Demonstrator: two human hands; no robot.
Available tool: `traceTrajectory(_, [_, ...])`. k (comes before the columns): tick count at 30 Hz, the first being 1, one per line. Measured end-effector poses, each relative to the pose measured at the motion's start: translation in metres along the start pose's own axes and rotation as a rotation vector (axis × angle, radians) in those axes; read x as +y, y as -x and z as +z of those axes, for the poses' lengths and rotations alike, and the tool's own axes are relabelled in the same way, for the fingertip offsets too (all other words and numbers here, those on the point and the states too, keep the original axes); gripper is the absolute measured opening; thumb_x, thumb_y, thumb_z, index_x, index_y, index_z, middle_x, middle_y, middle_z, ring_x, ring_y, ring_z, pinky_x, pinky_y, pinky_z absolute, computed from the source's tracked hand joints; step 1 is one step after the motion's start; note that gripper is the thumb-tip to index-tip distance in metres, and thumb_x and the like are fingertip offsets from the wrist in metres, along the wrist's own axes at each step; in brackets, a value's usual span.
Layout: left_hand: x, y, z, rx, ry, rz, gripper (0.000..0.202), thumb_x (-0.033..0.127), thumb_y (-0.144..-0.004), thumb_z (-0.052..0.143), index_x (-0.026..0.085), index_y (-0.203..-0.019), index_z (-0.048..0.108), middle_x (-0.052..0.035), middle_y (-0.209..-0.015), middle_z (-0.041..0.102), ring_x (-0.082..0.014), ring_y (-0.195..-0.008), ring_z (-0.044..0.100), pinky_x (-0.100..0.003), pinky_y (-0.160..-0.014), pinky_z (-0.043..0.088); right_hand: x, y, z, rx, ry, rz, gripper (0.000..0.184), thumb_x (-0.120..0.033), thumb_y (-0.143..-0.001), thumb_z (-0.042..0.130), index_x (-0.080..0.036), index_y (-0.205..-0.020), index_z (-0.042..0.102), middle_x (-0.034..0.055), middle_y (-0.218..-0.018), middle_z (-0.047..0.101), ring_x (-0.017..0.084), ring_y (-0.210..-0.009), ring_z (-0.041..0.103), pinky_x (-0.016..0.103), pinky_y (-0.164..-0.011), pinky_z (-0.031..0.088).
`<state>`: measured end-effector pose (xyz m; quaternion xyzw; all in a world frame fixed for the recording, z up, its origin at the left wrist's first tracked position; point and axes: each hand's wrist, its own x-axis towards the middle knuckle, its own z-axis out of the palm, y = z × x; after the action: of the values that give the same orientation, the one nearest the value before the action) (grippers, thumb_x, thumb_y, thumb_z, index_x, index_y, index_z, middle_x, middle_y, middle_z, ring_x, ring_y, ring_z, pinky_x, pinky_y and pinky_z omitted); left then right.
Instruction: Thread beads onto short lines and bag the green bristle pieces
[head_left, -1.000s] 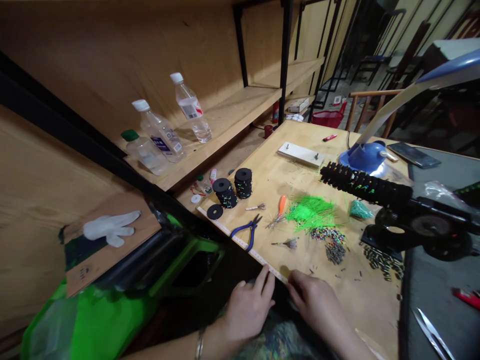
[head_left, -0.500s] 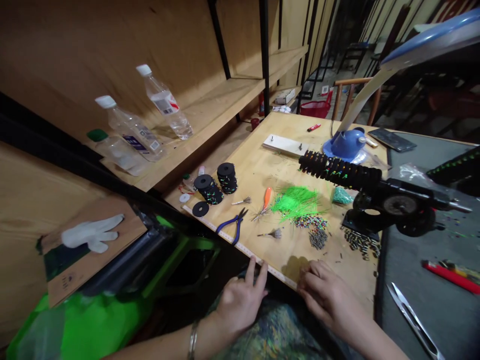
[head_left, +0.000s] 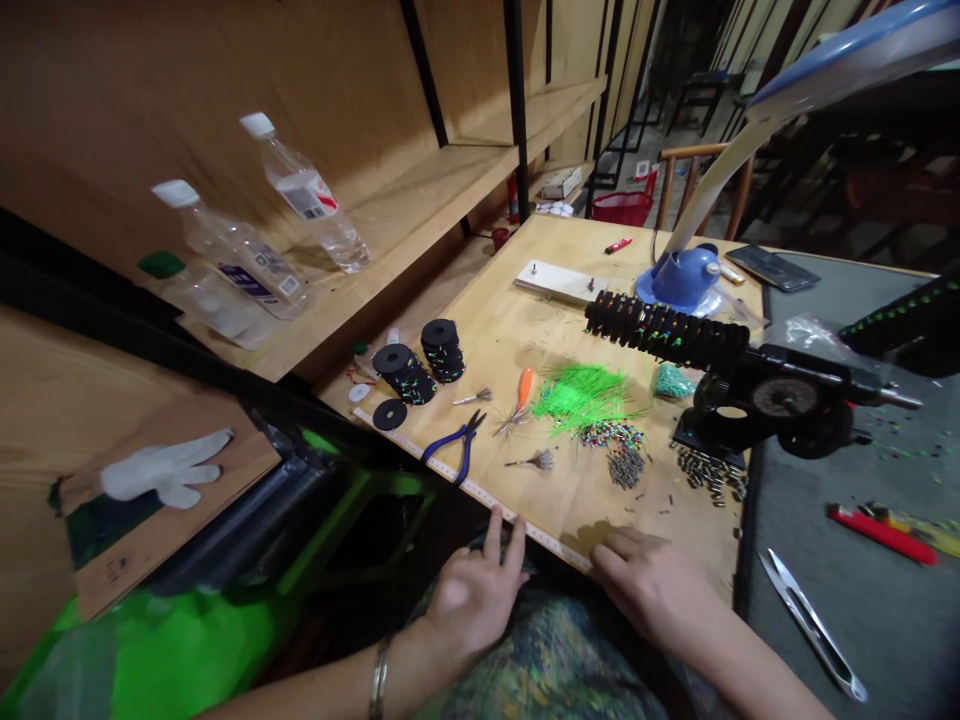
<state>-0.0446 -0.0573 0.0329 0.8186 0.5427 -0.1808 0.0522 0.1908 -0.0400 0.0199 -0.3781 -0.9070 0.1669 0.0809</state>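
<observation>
My left hand (head_left: 472,592) is at the front edge of the wooden table, two fingers stretched out and apart with their tips on a white measuring strip (head_left: 480,492). Its other fingers are mostly hidden, and nothing shows in it. My right hand (head_left: 643,578) rests at the strip's right end with its fingers curled together; whatever they hold, if anything, is hidden. Left of my hands lie blue-handled pliers (head_left: 463,458). Beyond them are small tassel-like bundles (head_left: 537,460), an orange-handled tool (head_left: 525,386), green strands (head_left: 581,395), coloured beads (head_left: 611,434) and grey metal pieces (head_left: 625,468).
A black clamp-like device (head_left: 780,395) carrying a ribbed roll (head_left: 667,330) stands at right, near a blue lamp base (head_left: 679,280). Scissors-like silver tweezers (head_left: 814,625) lie on the grey mat (head_left: 795,530). Black spools (head_left: 405,372) stand at left; bottles (head_left: 311,200) occupy the shelf.
The view has shifted slightly, so most things sit a little further left and higher. My right hand's fingers look flatter and more turned down; my left hand keeps its pose.
</observation>
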Motion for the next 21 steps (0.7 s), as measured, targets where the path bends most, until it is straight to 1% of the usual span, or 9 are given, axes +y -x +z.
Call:
traceTrajectory(3, [0.0008, -0.0013, -0.0023, -0.034, -0.001, 0.004, 0.054, 0.028, -0.09, 0.063, 0.017, -0.141, 0.051, -0.0302, -0.138, 0.045, -0.0274, -0.068, 0.076, -0.036, -0.063, 0.061, 0.0004, 0.0017, 0.0071, -0.011, 0.044, 0.005, 0.021, -0.011, -0.094, 0.042, -0.02, -0.077, 0.051, 0.0025, -0.072, 0.06, 0.018, -0.063, 0.055, 0.03, -0.06, 0.03])
traceTrajectory(6, [0.0012, -0.0021, -0.0049, -0.056, -0.003, 0.007, 0.053, 0.028, -0.091, 0.062, 0.017, -0.141, 0.051, -0.0305, -0.138, 0.044, -0.0271, -0.069, 0.076, -0.036, -0.065, 0.061, 0.0004, 0.003, 0.0108, 0.021, 0.033, 0.041, 0.021, -0.014, -0.096, 0.043, -0.02, -0.077, 0.051, 0.0019, -0.07, 0.06, 0.018, -0.065, 0.056, 0.03, -0.06, 0.03])
traceTrajectory(9, [0.0013, -0.002, -0.007, -0.07, -0.001, 0.001, 0.053, 0.029, -0.091, 0.062, 0.017, -0.141, 0.05, -0.0305, -0.137, 0.045, -0.0272, -0.07, 0.076, -0.035, -0.065, 0.061, 0.0011, 0.0016, 0.0103, 0.028, -0.001, 0.056, 0.021, -0.013, -0.095, 0.045, -0.02, -0.077, 0.052, 0.0008, -0.068, 0.06, 0.018, -0.064, 0.056, 0.029, -0.059, 0.03])
traceTrajectory(13, [0.0011, -0.0012, -0.0078, -0.073, 0.006, -0.004, 0.053, 0.031, -0.091, 0.062, 0.019, -0.142, 0.049, -0.0297, -0.139, 0.044, -0.026, -0.07, 0.076, -0.034, -0.066, 0.06, 0.0024, -0.0018, 0.0067, 0.001, -0.04, 0.047, 0.02, -0.013, -0.094, 0.047, -0.02, -0.076, 0.053, 0.0008, -0.07, 0.062, 0.017, -0.065, 0.057, 0.028, -0.061, 0.032])
traceTrajectory(21, [0.0009, 0.0007, -0.0032, -0.047, 0.009, -0.004, 0.052, 0.029, -0.092, 0.061, 0.019, -0.142, 0.05, -0.0299, -0.139, 0.046, -0.0258, -0.069, 0.075, -0.033, -0.064, 0.059, -0.0027, -0.0058, 0.0057, -0.055, -0.019, 0.114, 0.016, -0.01, -0.088, 0.049, -0.02, -0.076, 0.054, 0.0009, -0.067, 0.063, 0.016, -0.063, 0.058, 0.028, -0.059, 0.029])
